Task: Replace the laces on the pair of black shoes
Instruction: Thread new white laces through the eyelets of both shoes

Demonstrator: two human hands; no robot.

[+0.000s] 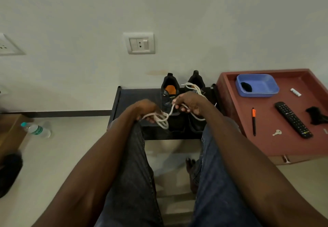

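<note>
Two black shoes stand side by side on a low black rack (133,99) against the wall, heels at the wall. The left shoe (169,92) has an orange insole. The right shoe (196,81) is partly hidden behind my right hand. A white lace (164,120) stretches between both hands in front of the shoes. My left hand (146,108) grips a looped bundle of it. My right hand (190,102) pinches the lace further along, and more white lace lies over the right shoe's opening.
A reddish-brown table (266,143) at the right holds a blue tray (257,85), a remote (292,119), an orange-capped pen (254,121), a key (277,132) and a black item (316,116). A water bottle (36,129) lies on the floor at the left. My knees sit below the rack.
</note>
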